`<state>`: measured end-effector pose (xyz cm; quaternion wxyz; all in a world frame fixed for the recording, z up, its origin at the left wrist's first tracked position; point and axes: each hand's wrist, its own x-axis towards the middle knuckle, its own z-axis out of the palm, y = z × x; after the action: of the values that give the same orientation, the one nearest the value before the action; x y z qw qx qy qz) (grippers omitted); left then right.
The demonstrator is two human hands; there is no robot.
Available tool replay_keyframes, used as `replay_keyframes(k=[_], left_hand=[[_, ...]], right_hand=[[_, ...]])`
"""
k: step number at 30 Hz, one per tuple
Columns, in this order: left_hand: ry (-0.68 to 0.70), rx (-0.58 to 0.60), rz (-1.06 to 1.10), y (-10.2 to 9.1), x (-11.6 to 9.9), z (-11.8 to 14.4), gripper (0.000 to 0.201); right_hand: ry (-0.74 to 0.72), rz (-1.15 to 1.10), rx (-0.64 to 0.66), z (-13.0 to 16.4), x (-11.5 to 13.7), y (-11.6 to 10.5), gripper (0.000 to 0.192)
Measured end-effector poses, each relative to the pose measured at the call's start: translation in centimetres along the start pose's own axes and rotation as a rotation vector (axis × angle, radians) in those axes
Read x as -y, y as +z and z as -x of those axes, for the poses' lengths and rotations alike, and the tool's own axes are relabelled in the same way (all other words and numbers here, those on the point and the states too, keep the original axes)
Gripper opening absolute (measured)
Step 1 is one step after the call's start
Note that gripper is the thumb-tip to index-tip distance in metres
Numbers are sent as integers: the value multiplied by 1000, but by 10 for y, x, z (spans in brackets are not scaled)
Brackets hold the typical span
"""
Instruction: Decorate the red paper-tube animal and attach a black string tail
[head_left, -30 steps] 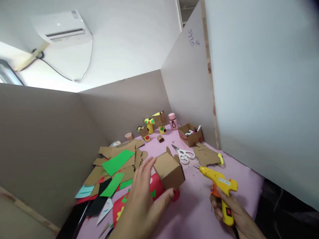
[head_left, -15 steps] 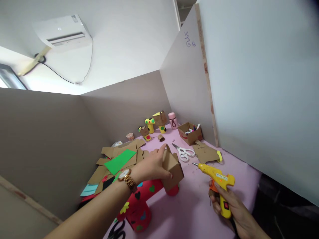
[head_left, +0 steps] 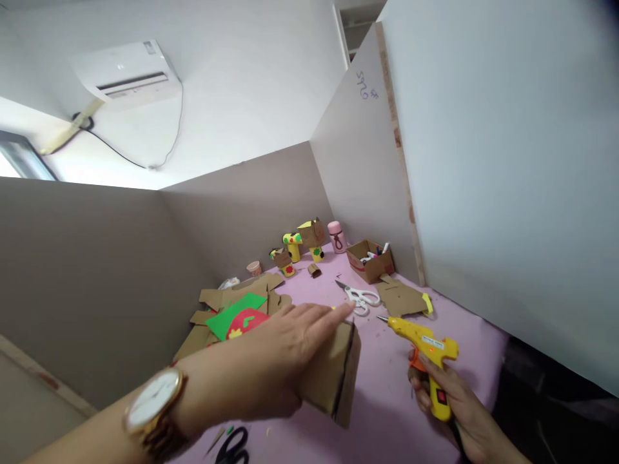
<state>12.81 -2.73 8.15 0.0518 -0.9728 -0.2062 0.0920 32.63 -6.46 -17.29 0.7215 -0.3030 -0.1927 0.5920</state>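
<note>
My left hand (head_left: 294,341), wearing a gold watch (head_left: 157,393), is closed over a brown cardboard box (head_left: 331,374) that is tilted up off the table. Behind the wrist shows a red piece with green and yellow cutouts (head_left: 246,317); the hand hides where it meets the box. In my right hand (head_left: 447,386) is a yellow hot glue gun (head_left: 420,338), its metal nozzle pointing left toward the white-handled scissors (head_left: 360,296). A finger lies at its orange trigger. Black-handled scissors (head_left: 235,446) lie at the near edge, below my left forearm.
Cardboard sheets and green paper (head_left: 242,306) lie on the left. At the back stand yellow decorated cardboard figures (head_left: 314,238), a pink bottle (head_left: 336,236) and a small cup (head_left: 253,268). An open carton (head_left: 372,264) and a flat cardboard piece (head_left: 401,296) lie along the right partition (head_left: 367,167).
My left hand has lifted the cardboard box with its red body and turned it, bringing it nearer to me. The glue gun stays almost where it was in my right hand.
</note>
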Motion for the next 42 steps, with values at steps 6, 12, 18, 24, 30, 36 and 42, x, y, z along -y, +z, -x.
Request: replay_keyframes(k=[6, 12, 18, 24, 30, 36, 42], left_hand=[[148, 97, -39, 8, -26, 15, 86], [273, 44, -162, 9, -35, 17, 49], [329, -43, -195, 23, -26, 23, 47], [323, 23, -107, 18, -26, 20, 42], [328, 10, -56, 20, -25, 24, 46], [256, 115, -15, 15, -28, 26, 56], [162, 269, 10, 10, -38, 25, 54]], right_hand=[[-11, 12, -19, 0, 1, 2, 36], [-14, -7, -32, -2, -1, 2, 35], [-12, -13, -38, -2, 0, 4, 33], [-21, 6, -34, -1, -1, 3, 30], [-14, 12, -20, -1, -1, 2, 28], [-8, -5, -12, 1, 2, 5, 29], [-20, 56, -17, 3, 3, 5, 32]])
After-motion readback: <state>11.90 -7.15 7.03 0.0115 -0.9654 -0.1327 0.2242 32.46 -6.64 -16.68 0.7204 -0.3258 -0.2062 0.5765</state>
